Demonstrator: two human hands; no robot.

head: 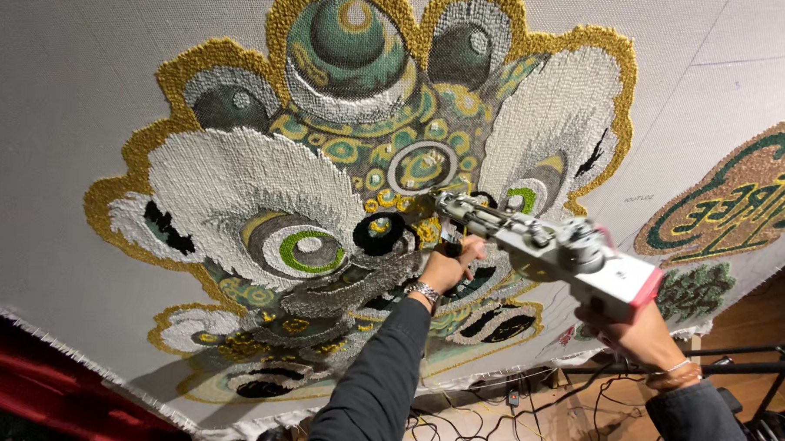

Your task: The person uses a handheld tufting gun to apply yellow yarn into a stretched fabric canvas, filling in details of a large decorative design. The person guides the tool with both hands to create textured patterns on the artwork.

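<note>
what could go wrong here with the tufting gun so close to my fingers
1. The left hand grips the front of the tufting gun right by its tip, which is against the cloth; a slip could likely catch a finger.
2. The right hand holds the gun from below at arm's length, so the tip may wander and stray into finished yellow or green areas.
3. Cables lie tangled on the floor below, a possible trip hazard.

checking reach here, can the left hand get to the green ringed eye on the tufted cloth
Probably yes: the left hand grips the tufting gun near its front, and the green ringed eye lies just to its left on the cloth, nothing between.
</note>
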